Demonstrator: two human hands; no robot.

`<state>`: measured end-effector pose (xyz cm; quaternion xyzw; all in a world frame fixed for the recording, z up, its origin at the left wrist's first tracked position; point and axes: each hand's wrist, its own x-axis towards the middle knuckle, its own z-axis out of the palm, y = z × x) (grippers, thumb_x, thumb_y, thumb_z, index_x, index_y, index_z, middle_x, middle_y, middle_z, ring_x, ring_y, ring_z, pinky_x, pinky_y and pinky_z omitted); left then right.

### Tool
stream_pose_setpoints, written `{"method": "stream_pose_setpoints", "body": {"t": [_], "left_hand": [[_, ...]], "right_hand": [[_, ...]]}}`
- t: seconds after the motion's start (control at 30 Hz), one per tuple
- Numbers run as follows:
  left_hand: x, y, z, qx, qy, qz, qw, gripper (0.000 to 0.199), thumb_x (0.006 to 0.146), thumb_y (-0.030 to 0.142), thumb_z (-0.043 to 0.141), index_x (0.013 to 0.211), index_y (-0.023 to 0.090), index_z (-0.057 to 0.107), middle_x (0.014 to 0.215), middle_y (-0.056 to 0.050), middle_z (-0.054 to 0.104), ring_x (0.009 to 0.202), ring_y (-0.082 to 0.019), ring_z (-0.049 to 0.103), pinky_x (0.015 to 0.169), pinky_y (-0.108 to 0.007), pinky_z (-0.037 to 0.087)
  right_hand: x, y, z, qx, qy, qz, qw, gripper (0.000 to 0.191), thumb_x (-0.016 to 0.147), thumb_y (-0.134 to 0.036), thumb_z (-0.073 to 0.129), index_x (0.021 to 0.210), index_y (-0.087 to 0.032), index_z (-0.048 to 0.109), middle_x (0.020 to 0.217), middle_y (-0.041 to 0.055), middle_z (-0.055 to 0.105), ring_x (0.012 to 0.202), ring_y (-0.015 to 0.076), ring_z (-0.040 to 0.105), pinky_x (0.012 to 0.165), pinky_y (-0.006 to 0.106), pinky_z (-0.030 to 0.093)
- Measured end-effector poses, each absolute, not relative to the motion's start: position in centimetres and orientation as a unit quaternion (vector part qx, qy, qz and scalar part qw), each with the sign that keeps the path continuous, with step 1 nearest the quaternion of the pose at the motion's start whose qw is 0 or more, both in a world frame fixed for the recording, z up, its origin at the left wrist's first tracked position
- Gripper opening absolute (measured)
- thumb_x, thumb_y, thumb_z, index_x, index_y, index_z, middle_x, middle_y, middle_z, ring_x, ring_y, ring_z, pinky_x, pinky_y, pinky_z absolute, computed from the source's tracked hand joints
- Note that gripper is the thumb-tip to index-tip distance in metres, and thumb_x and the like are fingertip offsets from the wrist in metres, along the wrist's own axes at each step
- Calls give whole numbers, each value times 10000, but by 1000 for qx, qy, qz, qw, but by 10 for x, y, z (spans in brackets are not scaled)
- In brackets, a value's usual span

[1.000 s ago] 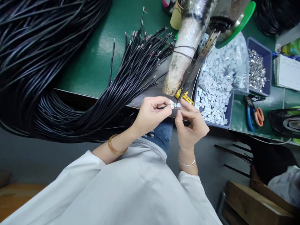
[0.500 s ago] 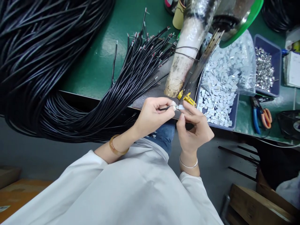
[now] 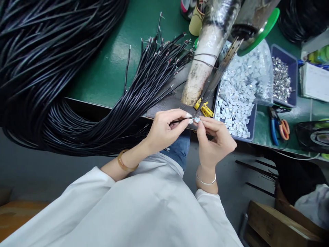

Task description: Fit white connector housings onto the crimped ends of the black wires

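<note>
My left hand (image 3: 164, 129) is closed in a pinch around a thin black cable (image 3: 178, 120), close to its end. Fingertip to fingertip with it, my right hand (image 3: 214, 139) is closed on a small pale piece (image 3: 196, 119) at the cable's end. The fingers partly cover this piece, and I cannot tell how it sits on the wires. Just beyond the hands lies a yellow plastic tool (image 3: 205, 109), under a metal bar (image 3: 218, 77). Left of them, a bundle of black cables (image 3: 138, 91) fans out with stripped ends showing red and white wires.
To the right, a blue tray (image 3: 253, 132) holds many small pale pieces (image 3: 232, 118) and a plastic bag. Another tray (image 3: 293, 91) contains small metal parts. Pliers (image 3: 279, 127) lie nearby. A wrapped white tube (image 3: 197, 68) slants above my hands. Thick cable coils (image 3: 38, 68) fill the left.
My right hand's thumb and fingers have closed over the pale piece, which showed more fully before. Both hands stay together at the cable end. The view has shifted slightly.
</note>
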<state>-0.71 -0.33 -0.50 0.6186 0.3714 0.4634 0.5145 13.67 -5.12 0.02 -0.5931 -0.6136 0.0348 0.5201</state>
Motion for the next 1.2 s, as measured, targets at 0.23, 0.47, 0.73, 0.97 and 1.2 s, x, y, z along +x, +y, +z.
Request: {"method": "stream_pose_setpoints", "body": {"t": [0.23,0.47,0.73,0.97,1.2], "left_hand": [[-14,2,-2,604,314,453,576,148,858,252,655,826,136,742,801,-62,726,726,-129,646,676,-211,500],[-3,-2,-11,573,343,483,566,127,881,205,616,880,132,720,833,-46,731,737,-114,654,657,-179,498],[-2,1,-9,634,342,518,461,130,849,121,607,895,128,728,784,-35,699,596,-73,536,562,-179,423],[-7,4,-6,666,340,507,428,156,819,83,613,882,119,752,667,-5,631,519,-55,452,498,-173,363],[-10,0,-2,674,349,482,438,160,832,89,606,866,138,754,660,4,616,512,-58,431,508,-187,363]], "right_hand": [[141,-48,7,-588,-565,234,529,81,844,-206,686,793,-187,627,880,4,754,702,105,736,582,194,609],[137,-46,1,-595,-600,114,522,44,847,-178,682,834,-211,657,907,0,751,780,116,725,632,232,608],[136,-42,6,-584,-632,50,508,90,832,-141,699,853,-229,688,904,-5,750,816,130,718,588,237,577],[137,-47,7,-562,-671,10,484,166,794,-67,704,839,-216,647,926,9,758,889,146,732,740,272,595],[141,-52,6,-569,-689,-4,450,164,811,-94,691,885,-230,636,983,14,765,820,122,723,653,231,572]]}}
